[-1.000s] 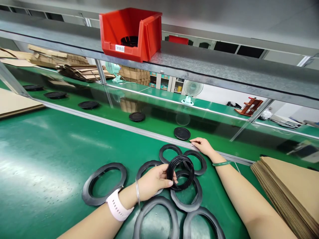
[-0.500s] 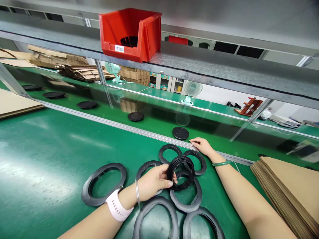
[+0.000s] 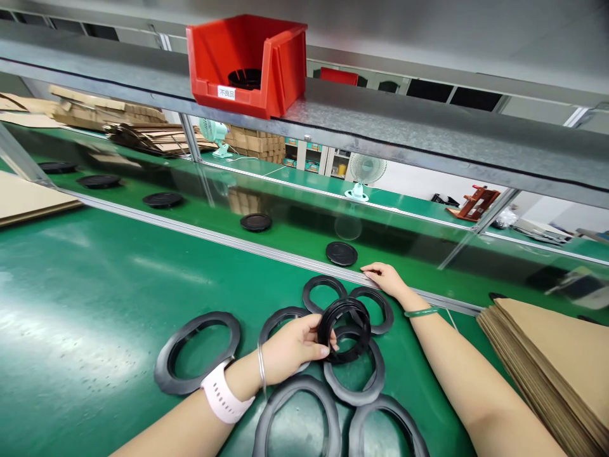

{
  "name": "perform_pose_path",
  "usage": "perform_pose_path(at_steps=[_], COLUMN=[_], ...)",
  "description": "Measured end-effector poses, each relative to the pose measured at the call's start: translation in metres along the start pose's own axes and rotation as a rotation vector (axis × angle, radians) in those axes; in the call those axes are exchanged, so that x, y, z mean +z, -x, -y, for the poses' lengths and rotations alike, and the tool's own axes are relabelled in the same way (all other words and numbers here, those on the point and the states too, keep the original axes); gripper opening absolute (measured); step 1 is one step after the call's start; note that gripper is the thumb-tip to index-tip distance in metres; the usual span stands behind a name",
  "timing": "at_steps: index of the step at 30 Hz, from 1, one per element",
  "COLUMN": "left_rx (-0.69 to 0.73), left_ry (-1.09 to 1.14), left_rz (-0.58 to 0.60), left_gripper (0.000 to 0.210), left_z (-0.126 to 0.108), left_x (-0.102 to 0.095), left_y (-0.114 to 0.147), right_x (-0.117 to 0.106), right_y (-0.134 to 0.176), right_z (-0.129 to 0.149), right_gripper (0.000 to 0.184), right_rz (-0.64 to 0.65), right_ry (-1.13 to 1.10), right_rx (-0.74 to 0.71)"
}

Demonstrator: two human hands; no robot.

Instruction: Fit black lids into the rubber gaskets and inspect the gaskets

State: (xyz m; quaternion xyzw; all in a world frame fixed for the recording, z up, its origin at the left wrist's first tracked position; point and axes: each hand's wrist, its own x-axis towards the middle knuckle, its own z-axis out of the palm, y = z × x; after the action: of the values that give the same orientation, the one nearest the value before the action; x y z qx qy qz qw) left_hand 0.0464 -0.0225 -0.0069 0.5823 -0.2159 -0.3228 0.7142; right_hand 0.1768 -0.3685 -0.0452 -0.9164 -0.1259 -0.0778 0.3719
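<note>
The left hand (image 3: 295, 343) grips a glossy black ring (image 3: 349, 357) between thumb and fingers, above dull rings (image 3: 166, 367) on the green tabletop (image 3: 118, 266). The right hand (image 3: 386, 280), empty and loosely open, rests on the metal rail (image 3: 266, 250) near a black disc (image 3: 341, 253) on the belt (image 3: 297, 238).

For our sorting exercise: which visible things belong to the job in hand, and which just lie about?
Likely job: glossy black ring, in left hand; broad dark-grey rings; round black discs.

Likely lying about: pale-green fans; brown cardboard piles.
</note>
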Motion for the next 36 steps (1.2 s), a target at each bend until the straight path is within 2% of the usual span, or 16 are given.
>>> perform_pose_path(at_steps=[36], left_rx=[0.001], left_ry=[-0.014], left_rz=[-0.002], left_gripper=[0.033], left_z=[0.0007], left_x=[0.0004], left_y=[0.0004], right_x=[-0.0004], right_y=[-0.0012], right_z=[-0.0023], right_gripper=[0.031], right_rz=[0.026], right_ry=[-0.003], right_rx=[0.013])
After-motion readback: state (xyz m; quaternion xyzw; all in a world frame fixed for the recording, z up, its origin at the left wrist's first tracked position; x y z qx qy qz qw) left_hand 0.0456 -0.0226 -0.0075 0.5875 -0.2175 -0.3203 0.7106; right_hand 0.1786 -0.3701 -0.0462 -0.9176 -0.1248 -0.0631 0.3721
